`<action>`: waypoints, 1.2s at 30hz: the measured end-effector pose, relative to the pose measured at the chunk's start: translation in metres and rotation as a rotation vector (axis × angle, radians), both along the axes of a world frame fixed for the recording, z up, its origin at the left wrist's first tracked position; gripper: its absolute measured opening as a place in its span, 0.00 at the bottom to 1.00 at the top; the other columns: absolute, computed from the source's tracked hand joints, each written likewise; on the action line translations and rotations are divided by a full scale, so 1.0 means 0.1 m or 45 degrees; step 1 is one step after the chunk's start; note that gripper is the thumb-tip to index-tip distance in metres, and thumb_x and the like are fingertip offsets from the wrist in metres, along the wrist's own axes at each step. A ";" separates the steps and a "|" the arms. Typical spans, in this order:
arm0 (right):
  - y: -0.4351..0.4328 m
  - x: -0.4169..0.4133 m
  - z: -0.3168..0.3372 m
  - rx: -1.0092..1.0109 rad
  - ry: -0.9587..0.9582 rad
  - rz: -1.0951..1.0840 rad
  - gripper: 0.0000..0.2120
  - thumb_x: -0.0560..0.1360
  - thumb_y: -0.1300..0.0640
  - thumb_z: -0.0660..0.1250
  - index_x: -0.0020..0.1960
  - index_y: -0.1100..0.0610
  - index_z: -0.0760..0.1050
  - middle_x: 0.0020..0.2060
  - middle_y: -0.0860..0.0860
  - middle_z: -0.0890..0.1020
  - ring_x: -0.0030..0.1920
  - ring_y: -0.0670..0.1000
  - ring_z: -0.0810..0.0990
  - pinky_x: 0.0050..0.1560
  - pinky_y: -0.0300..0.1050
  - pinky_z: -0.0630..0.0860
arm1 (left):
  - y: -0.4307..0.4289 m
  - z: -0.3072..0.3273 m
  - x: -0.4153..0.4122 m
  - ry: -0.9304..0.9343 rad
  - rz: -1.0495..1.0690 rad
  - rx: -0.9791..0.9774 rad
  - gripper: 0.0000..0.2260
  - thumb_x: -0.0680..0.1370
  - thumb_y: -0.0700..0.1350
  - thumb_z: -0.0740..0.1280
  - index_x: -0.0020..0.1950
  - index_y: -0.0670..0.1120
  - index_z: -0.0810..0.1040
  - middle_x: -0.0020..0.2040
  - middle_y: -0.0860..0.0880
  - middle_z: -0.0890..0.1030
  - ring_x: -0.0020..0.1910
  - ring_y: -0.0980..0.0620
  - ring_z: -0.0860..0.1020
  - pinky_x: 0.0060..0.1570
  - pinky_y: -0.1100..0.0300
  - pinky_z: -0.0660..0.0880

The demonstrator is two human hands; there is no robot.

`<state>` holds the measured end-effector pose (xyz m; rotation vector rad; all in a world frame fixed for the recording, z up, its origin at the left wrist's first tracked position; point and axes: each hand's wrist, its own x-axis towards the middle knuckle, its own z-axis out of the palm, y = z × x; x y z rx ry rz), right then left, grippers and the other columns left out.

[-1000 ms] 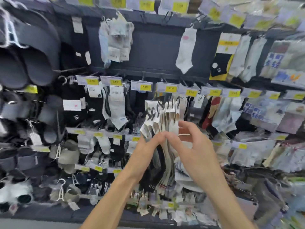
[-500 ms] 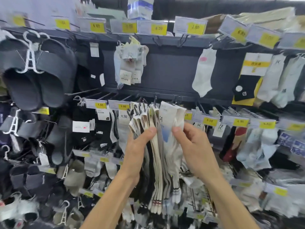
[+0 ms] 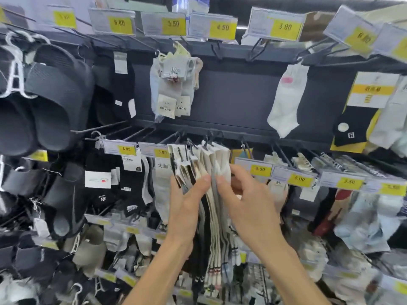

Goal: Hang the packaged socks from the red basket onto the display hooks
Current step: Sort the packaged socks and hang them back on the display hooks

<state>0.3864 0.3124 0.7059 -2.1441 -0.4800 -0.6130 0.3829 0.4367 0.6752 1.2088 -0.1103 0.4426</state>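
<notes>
— While the sock bundle (image 3: 209, 164) is up before the display hooks (image 3: 141, 134), how does it handle?
— Likely light and floppy. Your left hand (image 3: 185, 208) clasps it, the right hand (image 3: 248, 201) pinches its end packs. Take the card tops (image 3: 222, 155), under the hangers (image 3: 208, 143).

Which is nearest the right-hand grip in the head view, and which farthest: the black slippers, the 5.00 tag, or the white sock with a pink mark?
The right-hand grip pinches the socks.
1. The 5.00 tag, just to its right on the same row.
2. The white sock, above it on the upper row.
3. The black slippers, far left.
</notes>
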 end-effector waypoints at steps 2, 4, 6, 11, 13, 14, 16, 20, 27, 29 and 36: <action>0.05 0.06 -0.02 -0.049 -0.019 -0.028 0.18 0.76 0.33 0.54 0.57 0.41 0.74 0.40 0.38 0.83 0.46 0.38 0.81 0.50 0.51 0.79 | 0.13 -0.08 0.12 0.039 -0.078 -0.006 0.47 0.61 0.66 0.75 0.77 0.54 0.67 0.65 0.60 0.80 0.64 0.65 0.76 0.65 0.60 0.69; 0.14 0.07 -0.10 -0.168 -0.041 -0.022 0.20 0.77 0.35 0.53 0.60 0.42 0.74 0.39 0.40 0.83 0.44 0.41 0.82 0.46 0.51 0.78 | 0.24 -0.20 0.16 0.060 -0.154 0.051 0.45 0.63 0.64 0.76 0.77 0.51 0.66 0.61 0.60 0.83 0.62 0.63 0.79 0.64 0.61 0.72; 0.26 0.05 -0.26 -0.396 -0.143 -0.096 0.21 0.77 0.37 0.50 0.61 0.45 0.73 0.35 0.44 0.82 0.37 0.50 0.82 0.35 0.50 0.75 | 0.32 -0.40 0.14 0.141 -0.162 0.079 0.32 0.64 0.59 0.78 0.66 0.56 0.75 0.52 0.64 0.85 0.53 0.68 0.81 0.55 0.65 0.75; 0.51 0.11 -0.71 -0.259 0.090 0.022 0.15 0.77 0.38 0.55 0.59 0.40 0.71 0.36 0.43 0.81 0.38 0.45 0.79 0.39 0.46 0.75 | 0.55 -0.88 0.10 0.408 -0.077 -0.148 0.21 0.59 0.57 0.78 0.49 0.60 0.77 0.35 0.79 0.77 0.36 0.80 0.76 0.44 0.69 0.74; 0.56 0.16 -0.88 -0.057 0.176 0.085 0.10 0.78 0.40 0.59 0.58 0.38 0.73 0.39 0.42 0.81 0.38 0.43 0.78 0.39 0.41 0.74 | 0.68 -1.01 0.11 0.463 -0.132 -0.166 0.27 0.57 0.60 0.80 0.54 0.58 0.81 0.47 0.75 0.80 0.45 0.76 0.78 0.49 0.67 0.74; 0.59 0.18 -0.96 0.031 0.212 0.091 0.09 0.79 0.42 0.59 0.57 0.37 0.74 0.39 0.43 0.81 0.36 0.44 0.77 0.38 0.42 0.73 | 0.73 -1.04 0.09 0.487 -0.140 -0.135 0.28 0.57 0.62 0.79 0.56 0.60 0.81 0.52 0.72 0.79 0.47 0.77 0.77 0.49 0.67 0.71; 0.64 0.20 -1.09 0.152 0.276 0.055 0.08 0.79 0.43 0.58 0.56 0.39 0.74 0.39 0.49 0.81 0.36 0.49 0.77 0.40 0.50 0.75 | 0.81 -1.09 0.09 0.483 -0.116 -0.058 0.18 0.60 0.61 0.79 0.49 0.69 0.81 0.48 0.80 0.75 0.40 0.84 0.73 0.43 0.69 0.67; 0.75 0.24 -1.26 0.129 0.238 -0.107 0.10 0.81 0.45 0.54 0.58 0.31 0.65 0.43 0.36 0.78 0.39 0.41 0.76 0.40 0.38 0.73 | 0.89 -1.16 0.16 0.463 -0.096 -0.037 0.25 0.61 0.63 0.75 0.58 0.63 0.82 0.59 0.66 0.82 0.52 0.74 0.78 0.44 0.73 0.72; 0.75 0.55 -1.33 -0.358 0.116 -0.163 0.19 0.82 0.44 0.58 0.69 0.51 0.70 0.58 0.47 0.79 0.55 0.47 0.77 0.43 0.39 0.65 | 0.79 -1.26 0.44 0.457 -0.168 0.098 0.14 0.70 0.58 0.73 0.55 0.67 0.82 0.55 0.64 0.84 0.55 0.68 0.80 0.52 0.69 0.76; 0.74 0.67 -1.35 -0.405 0.092 -0.199 0.15 0.81 0.49 0.62 0.66 0.52 0.72 0.53 0.49 0.79 0.50 0.49 0.79 0.40 0.41 0.66 | 0.76 -1.31 0.55 0.520 -0.189 0.042 0.20 0.63 0.64 0.77 0.53 0.66 0.80 0.52 0.68 0.83 0.49 0.77 0.77 0.47 0.72 0.71; 0.61 1.12 -1.53 -0.287 0.226 -0.015 0.18 0.80 0.44 0.55 0.69 0.43 0.68 0.54 0.42 0.79 0.52 0.47 0.81 0.49 0.47 0.78 | 0.65 -1.47 0.99 0.789 0.073 -0.088 0.18 0.72 0.47 0.77 0.56 0.59 0.74 0.34 0.70 0.78 0.38 0.71 0.77 0.38 0.71 0.69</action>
